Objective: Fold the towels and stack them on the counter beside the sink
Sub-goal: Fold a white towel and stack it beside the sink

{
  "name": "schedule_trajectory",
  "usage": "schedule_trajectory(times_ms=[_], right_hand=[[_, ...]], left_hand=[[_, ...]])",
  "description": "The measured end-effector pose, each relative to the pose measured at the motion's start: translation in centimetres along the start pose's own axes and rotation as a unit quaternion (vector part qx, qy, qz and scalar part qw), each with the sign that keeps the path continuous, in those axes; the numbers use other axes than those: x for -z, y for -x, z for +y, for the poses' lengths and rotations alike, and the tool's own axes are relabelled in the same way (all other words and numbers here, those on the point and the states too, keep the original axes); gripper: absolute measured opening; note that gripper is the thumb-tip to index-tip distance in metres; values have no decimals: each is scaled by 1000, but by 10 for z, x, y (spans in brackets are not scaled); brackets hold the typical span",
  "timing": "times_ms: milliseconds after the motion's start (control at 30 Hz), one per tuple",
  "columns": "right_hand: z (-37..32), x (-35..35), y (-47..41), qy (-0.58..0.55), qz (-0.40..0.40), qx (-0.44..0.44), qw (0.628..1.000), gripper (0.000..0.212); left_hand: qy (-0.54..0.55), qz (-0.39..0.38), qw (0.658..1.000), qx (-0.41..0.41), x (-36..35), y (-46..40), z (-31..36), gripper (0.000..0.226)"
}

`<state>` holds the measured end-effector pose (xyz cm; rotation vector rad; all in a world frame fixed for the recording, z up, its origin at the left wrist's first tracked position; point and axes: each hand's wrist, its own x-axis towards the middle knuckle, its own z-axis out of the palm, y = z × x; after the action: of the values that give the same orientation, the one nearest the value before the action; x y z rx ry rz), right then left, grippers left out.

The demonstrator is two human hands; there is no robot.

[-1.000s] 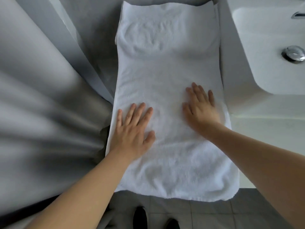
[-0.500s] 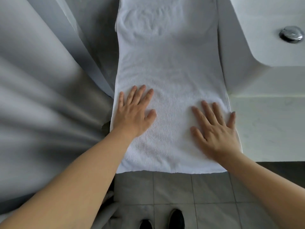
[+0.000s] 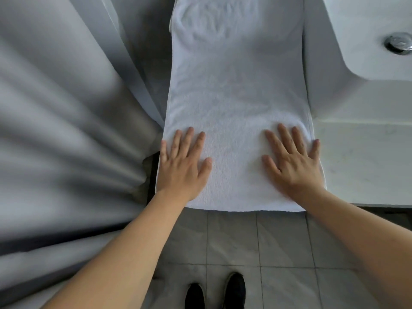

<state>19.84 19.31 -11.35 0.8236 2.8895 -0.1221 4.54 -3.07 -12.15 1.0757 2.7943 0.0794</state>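
A long white towel [image 3: 236, 85] lies flat on the counter [image 3: 361, 161], running away from me to the left of the sink [image 3: 367, 30]. Its near end hangs a little over the counter's front edge. My left hand [image 3: 181, 167] presses flat on the towel's near left side, fingers straight and spread. My right hand [image 3: 292, 163] lies flat on the near right side, its little finger at the towel's right edge. Neither hand holds anything.
A grey curtain [image 3: 66, 130] hangs in folds close on the left of the counter. The sink's chrome drain [image 3: 399, 43] shows at the far right. Below the counter edge is a grey tiled floor [image 3: 278, 253] with my black shoes [image 3: 214, 293].
Both flat hands have slid toward me along the towel, the right one also moving out to the right edge. The towel's near end, which hung lower before, now ends just past the counter edge.
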Motion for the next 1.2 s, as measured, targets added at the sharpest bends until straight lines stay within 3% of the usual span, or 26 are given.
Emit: schedule_trajectory(times_ms=[167,333,400,467,533,567,633,667,700,767,833,867,933,1033,1100,1200], right_hand=[[1,-4,0,-23,20,3,1000,63],[1,2,2,-45,26,7,999,58],[-3,7,16,-119,76,-21,990,55],[-5,9,47,-220,178,-105,953,51],[-11,1,81,-298,270,-202,893,47],[-15,-3,98,-330,284,-250,865,46],[-29,-7,116,-440,257,-346,788,43],[-35,-7,118,-521,215,-396,725,47],[-40,-8,116,-595,155,-441,653,53],[-44,-5,109,-695,25,-474,540,63],[-37,0,97,-744,-26,-489,455,48],[-33,3,94,-750,-38,-501,429,37],[-30,11,94,-736,-68,-510,440,27],[-29,23,101,-724,-80,-519,447,33],[-28,38,106,-726,-64,-532,431,31],[-25,64,111,-716,-35,-545,435,29]], left_hand=[[9,32,999,-13,-8,2,-4,69],[-1,-8,1000,-10,-2,-8,-2,73],[32,-10,999,3,6,-9,-1,73],[100,58,992,49,10,1,-1,71],[234,150,941,190,8,24,-4,68],[341,165,884,273,6,39,-3,64],[561,123,715,398,5,67,2,44],[625,75,652,423,4,78,4,35],[658,25,620,427,3,86,5,32],[682,-36,593,426,2,95,4,38],[690,-59,571,440,6,93,1,42],[695,-67,555,451,8,92,0,39],[713,-83,518,466,14,91,2,28],[718,-82,489,488,30,91,7,26],[708,-65,502,493,46,92,9,28],[697,-52,526,485,75,91,13,18]])
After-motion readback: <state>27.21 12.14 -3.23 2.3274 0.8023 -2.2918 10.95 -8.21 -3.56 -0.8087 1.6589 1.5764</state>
